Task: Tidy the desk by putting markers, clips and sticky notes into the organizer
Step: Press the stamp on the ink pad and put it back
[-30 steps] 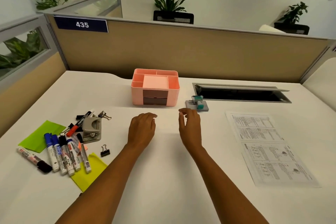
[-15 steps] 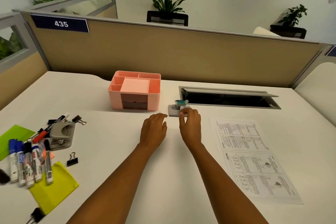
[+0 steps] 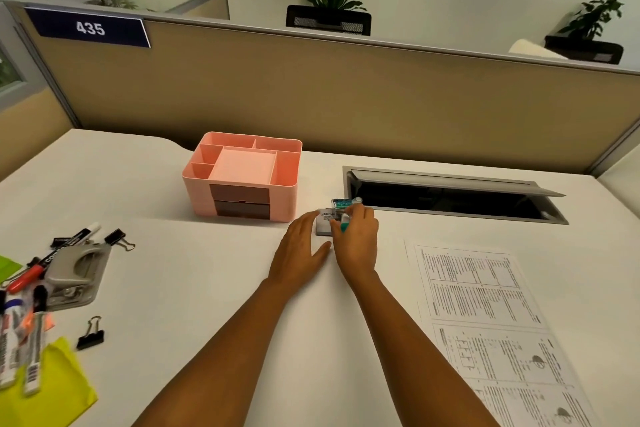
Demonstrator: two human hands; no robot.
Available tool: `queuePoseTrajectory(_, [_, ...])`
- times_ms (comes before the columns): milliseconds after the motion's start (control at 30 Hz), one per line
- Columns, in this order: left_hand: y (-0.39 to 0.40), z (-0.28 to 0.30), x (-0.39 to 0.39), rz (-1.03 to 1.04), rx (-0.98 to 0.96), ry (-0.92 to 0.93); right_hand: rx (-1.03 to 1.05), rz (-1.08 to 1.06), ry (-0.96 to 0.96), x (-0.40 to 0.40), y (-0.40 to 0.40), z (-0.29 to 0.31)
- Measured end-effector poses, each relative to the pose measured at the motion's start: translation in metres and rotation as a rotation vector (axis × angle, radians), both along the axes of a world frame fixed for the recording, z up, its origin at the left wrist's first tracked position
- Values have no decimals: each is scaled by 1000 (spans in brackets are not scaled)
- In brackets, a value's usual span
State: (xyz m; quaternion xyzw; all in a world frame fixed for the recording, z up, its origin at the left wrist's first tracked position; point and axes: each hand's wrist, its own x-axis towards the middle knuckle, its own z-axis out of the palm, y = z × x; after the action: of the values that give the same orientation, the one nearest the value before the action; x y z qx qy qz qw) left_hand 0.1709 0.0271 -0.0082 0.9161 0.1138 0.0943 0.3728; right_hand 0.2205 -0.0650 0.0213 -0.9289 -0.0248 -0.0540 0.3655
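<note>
A pink organizer [image 3: 198, 196] with two brown drawers stands at the back of the white desk. Right of it lies a small grey box [image 3: 323, 226] with a small teal item [image 3: 342, 204] on top. My right hand [image 3: 358, 244] curls its fingers and thumb round the teal item. My left hand [image 3: 299, 253] lies flat beside it, fingertips at the grey box's left edge. Several markers [image 3: 34, 340], a black binder clip [image 3: 90, 334], a second clip [image 3: 119, 239] and yellow sticky notes [image 3: 59, 388] lie at the far left.
A grey hole punch [image 3: 74, 274] sits among the markers. Printed sheets [image 3: 485, 305] lie on the right. An open cable slot [image 3: 450, 199] is set in the desk behind my right hand. A tan partition closes off the back.
Both hands moved forward and right to the grey box. My right hand closed round the teal item, and my left hand reached the box's left edge. The view shifted right.
</note>
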Motion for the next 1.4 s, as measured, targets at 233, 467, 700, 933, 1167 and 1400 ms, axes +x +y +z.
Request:
queuePoseTrajectory(233, [3,-10,10,-2,-16,-75,27,-61,11,4,2,-7])
queuePoseTrajectory(467, [4,-14,13,3,31,-64,185,-109,-52,5,-4,0])
queuePoseTrajectory(700, [6,-17,14,8,44,-94,692,-119,-138,13,-30,28])
queuePoseTrajectory(933, [8,-17,18,-8,46,-105,576,84,-26,34,-45,44])
queuePoseTrajectory(1167, [8,-16,18,-9,51,-120,-281,457,88,52,-43,54])
queuePoseTrajectory(1400, [6,-15,17,-21,99,-41,-852,597,174,54,-28,52])
